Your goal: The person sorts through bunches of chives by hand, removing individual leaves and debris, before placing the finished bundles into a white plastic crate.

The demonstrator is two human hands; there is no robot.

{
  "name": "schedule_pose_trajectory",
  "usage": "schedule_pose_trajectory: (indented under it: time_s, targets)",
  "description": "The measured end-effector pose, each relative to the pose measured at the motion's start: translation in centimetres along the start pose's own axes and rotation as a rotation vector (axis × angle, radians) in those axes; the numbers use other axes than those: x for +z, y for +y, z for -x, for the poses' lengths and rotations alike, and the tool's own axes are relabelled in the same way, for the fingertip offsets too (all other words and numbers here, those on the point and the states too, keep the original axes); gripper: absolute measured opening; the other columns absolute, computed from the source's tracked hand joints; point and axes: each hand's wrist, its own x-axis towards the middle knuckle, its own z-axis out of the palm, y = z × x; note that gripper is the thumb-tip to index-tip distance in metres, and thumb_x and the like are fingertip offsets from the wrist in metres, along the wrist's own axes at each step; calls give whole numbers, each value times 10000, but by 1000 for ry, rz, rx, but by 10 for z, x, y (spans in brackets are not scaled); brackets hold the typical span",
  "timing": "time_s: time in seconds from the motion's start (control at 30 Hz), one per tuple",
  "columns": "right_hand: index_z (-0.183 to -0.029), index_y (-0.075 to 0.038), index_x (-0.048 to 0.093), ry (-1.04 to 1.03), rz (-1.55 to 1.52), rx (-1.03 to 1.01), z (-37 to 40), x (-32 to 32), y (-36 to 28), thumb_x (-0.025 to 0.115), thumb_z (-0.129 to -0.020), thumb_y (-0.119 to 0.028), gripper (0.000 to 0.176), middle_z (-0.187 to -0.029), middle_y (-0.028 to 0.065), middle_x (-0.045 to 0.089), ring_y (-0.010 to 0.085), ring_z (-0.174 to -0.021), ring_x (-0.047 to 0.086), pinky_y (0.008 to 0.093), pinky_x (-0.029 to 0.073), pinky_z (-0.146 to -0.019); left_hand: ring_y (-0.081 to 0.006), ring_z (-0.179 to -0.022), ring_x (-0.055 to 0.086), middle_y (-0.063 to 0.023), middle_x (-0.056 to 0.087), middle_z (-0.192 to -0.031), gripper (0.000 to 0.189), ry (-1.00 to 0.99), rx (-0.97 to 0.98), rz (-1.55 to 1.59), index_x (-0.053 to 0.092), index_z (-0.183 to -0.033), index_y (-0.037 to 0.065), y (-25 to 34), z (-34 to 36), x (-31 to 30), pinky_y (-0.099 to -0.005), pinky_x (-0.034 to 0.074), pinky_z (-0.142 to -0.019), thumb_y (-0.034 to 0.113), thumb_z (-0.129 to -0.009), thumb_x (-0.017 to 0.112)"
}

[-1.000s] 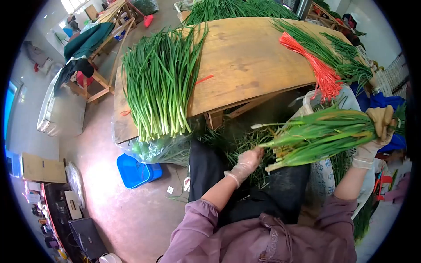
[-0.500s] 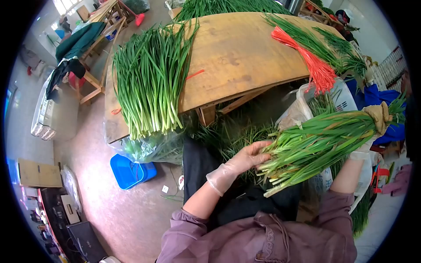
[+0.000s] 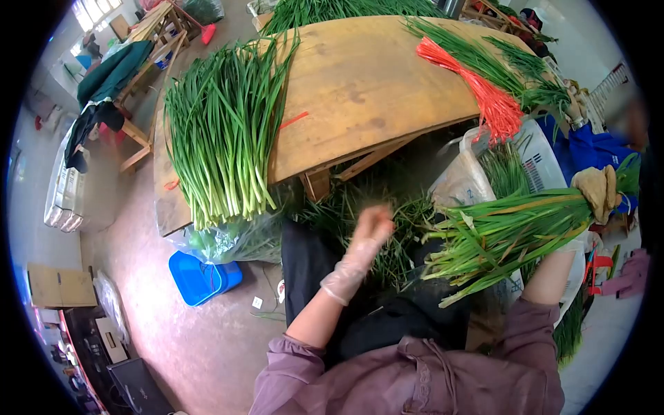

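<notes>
A loose bundle of green leafy stalks (image 3: 508, 232) hangs sideways at the right, its pale cut ends toward the middle. My right hand (image 3: 596, 194), in a tan glove, is wrapped round the leafy end of it. My left hand (image 3: 375, 225), in a thin clear glove, is in the air left of the bundle's pale ends, not touching them; its fingers are smeared by motion. On the wooden table (image 3: 360, 90), a wide row of neat green stalks (image 3: 225, 131) lies at the left. Red ties (image 3: 477, 83) lie on more greens at the table's right.
A white basket (image 3: 546, 155) with greens stands below the table's right edge. A blue bin (image 3: 204, 277) is on the floor at the left. Loose trimmings (image 3: 346, 221) lie under the table. Another person in a blue sleeve (image 3: 598, 153) is at the right.
My left hand has let go of the pale ends of the bundle and moved up and left. The bundle stays in my right hand. The view has shifted slightly.
</notes>
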Motion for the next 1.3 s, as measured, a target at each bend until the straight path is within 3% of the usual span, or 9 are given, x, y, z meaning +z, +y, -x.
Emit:
schedule_pose_trajectory:
  time_s: [0.13, 0.27, 0.37, 0.57, 0.67, 0.73, 0.87, 1.13, 1.3]
  targets:
    - [-748, -18, 469, 186, -35, -132, -15, 18, 27, 459, -841, -119, 138, -493, -6, 588, 43, -392, 502, 146, 423, -591, -157, -908, 474, -71, 481, -1048, 532, -402, -126, 23, 378, -1246, 80, 49, -3, 52, -265, 417, -773, 108, -778, 628]
    - [-736, -33, 481, 204, -32, -151, -11, 11, 23, 473, -839, -162, 165, -470, -14, 564, 47, -397, 503, 171, 443, -546, -109, -697, 510, -27, 562, -810, 145, -343, 45, -214, 552, -963, 38, 30, -5, 57, -228, 431, -645, 73, -822, 563]
    - [-717, -51, 455, 218, -13, -145, -4, 13, 14, 468, -841, -133, 149, -470, -18, 569, 39, -384, 496, 151, 430, -568, -62, -591, 417, 27, 538, -726, 146, -129, -385, 211, 524, -779, 107, 54, -10, 53, -204, 355, -533, 174, -891, 458]
    - [-710, -65, 462, 486, 124, -99, -27, 48, 12, 469, -841, -148, 155, -465, -15, 563, 45, -386, 501, 162, 440, -580, -83, -541, 381, 15, 502, -646, 228, 410, -559, 49, 530, -829, 34, -55, -11, -29, -237, 329, -519, 246, -891, 475]
    - [-698, -69, 467, 306, -45, -130, -2, 5, -20, 480, -826, -159, 157, -474, -13, 563, 52, -396, 505, 187, 450, -588, -222, -1059, 477, -146, 477, -1187, 540, 205, -190, -483, 384, -1244, 17, -100, -1, -45, -309, 377, -902, 255, -813, 605]
    - [-829, -12, 495, -84, -72, 149, -1, -9, -29, 454, -852, -240, 233, -640, 87, 596, 155, -576, 565, 304, 448, -762, -229, -1252, 292, -147, 274, -1371, 740, -79, -126, -237, 238, -1343, 60, 0, -7, 2, -345, 241, -1027, 246, -764, 660]
    - [-758, -29, 476, 244, -54, -72, -17, 17, 9, 470, -833, -217, 202, -548, 59, 584, 124, -482, 541, 254, 454, -711, -233, -1175, 378, -101, 410, -1265, 631, -464, 48, -112, 376, -1273, 58, 60, -19, 58, -344, 293, -992, 176, -732, 678]
    - [-668, -76, 455, 466, -2, -95, -40, 34, 36, 487, -802, -185, 176, -418, -43, 481, 41, -348, 447, 201, 445, -540, -208, -942, 527, -79, 578, -968, 316, -457, 352, -135, 514, -1116, 29, 82, -28, 77, -308, 396, -859, 89, -810, 569]
    - [-674, -96, 400, 577, -8, -115, -40, 42, 38, 518, -813, -138, 187, -432, -54, 428, 50, -395, 425, 213, 410, -596, -54, -480, 359, 35, 456, -625, 231, -24, -238, 401, 506, -895, 48, 97, -36, 56, -177, 346, -479, 277, -890, 473]
